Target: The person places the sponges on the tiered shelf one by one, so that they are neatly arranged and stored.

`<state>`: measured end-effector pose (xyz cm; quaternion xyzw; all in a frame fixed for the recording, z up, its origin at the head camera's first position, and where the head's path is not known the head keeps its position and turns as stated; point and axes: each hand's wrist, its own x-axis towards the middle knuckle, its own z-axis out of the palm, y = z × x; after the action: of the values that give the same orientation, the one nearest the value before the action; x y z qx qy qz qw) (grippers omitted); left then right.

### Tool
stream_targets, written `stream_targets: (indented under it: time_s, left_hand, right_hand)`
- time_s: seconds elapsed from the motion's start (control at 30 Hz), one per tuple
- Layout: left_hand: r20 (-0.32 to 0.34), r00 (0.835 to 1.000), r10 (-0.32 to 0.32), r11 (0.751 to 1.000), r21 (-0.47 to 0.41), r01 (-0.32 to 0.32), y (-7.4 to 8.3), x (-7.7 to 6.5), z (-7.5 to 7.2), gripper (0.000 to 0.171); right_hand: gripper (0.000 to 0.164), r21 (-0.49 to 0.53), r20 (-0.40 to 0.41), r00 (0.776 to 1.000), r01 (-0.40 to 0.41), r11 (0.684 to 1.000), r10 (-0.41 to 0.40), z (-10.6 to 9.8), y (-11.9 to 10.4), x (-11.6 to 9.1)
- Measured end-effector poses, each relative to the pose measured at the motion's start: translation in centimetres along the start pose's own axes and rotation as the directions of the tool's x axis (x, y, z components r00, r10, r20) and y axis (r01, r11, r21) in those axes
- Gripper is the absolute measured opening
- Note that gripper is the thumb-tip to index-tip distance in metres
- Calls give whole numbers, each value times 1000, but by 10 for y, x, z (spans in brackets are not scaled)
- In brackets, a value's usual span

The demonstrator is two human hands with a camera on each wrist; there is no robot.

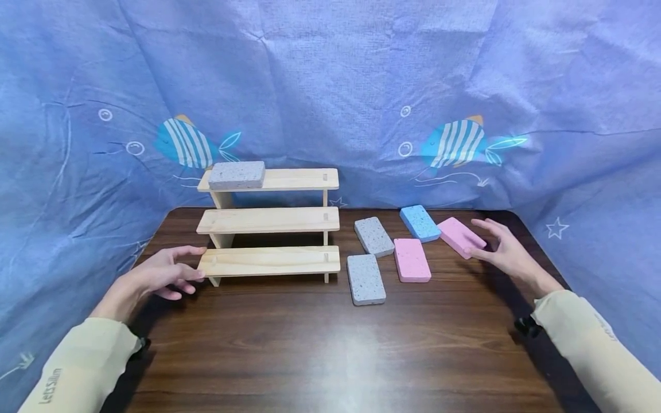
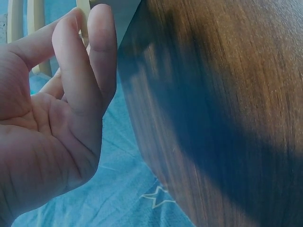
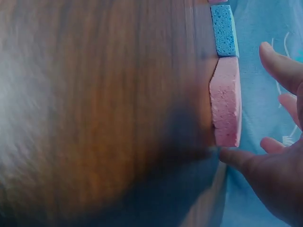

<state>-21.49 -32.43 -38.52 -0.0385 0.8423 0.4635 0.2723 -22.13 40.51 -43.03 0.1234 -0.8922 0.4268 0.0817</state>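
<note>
My left hand [image 1: 162, 272] holds the left end of the lowest board of a three-tier wooden rack [image 1: 273, 261], thumb and forefinger at its edge. In the left wrist view, the fingers [image 2: 78, 71] hide part of the rack. My right hand [image 1: 508, 252] is spread at the right-hand pink sponge [image 1: 457, 234], which lies flat on the table. In the right wrist view, the thumb is close to the near end of that sponge [image 3: 226, 106], and the other fingers stand away from it. Whether the thumb touches it I cannot tell.
One grey sponge [image 1: 237, 174] lies on the top tier. Right of the rack, two more grey sponges [image 1: 374, 236], another pink sponge [image 1: 411, 261] and a blue sponge [image 1: 420, 222] lie on the dark wooden table [image 1: 268, 344]. A blue fish-patterned cloth [image 1: 330, 86] hangs behind.
</note>
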Motion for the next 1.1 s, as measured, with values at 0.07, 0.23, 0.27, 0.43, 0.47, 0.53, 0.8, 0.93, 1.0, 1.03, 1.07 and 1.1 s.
stream_targets:
  time_s: [0.07,0.23,0.27,0.43,0.47,0.53,0.8,0.93,1.0,1.03,1.07,1.1]
  left_hand:
    - [3,1000,5,1000,3,-5,1,1,1,79]
    - [8,1000,27,1000,5,-27,4,0,3,80]
    - [9,999,30,1000,4,-30,5,1,4,80]
    - [11,999,33,999,2,-33,5,1,5,78]
    - [9,999,31,1000,4,-31,4,0,5,78]
    - [5,1000,26,1000,5,-26,4,-1,4,78]
    - [7,1000,21,1000,19,-21,3,-2,2,78]
    - [10,1000,22,1000,20,-22,4,-1,2,77]
    - [12,1000,25,999,24,-25,4,-1,3,77]
    - [11,1000,26,999,24,-26,4,-2,3,77]
    - [11,1000,26,999,24,-26,4,-2,3,77]
    - [12,1000,26,999,25,-26,5,-2,3,77]
  right_hand:
    - [75,60,12,999,-31,998,30,2,4,-2]
    - [86,65,55,996,-77,995,74,0,10,-3]
    - [89,69,66,995,-81,994,77,-1,11,-3]
    - [95,95,108,992,-79,992,69,-3,18,-2]
    - [94,82,107,992,-79,993,70,-2,19,-3]
    - [93,53,104,991,-91,994,86,0,21,-3]
    - [84,-41,98,986,-132,990,135,7,17,-3]
    - [71,-106,45,985,-163,981,168,10,15,-3]
    - [66,-121,16,983,-181,976,185,11,16,-4]
    - [64,-123,6,982,-185,975,187,11,16,-5]
    - [63,-120,-1,982,-188,975,189,11,17,-5]
    - [62,-116,-8,982,-190,975,190,12,18,-6]
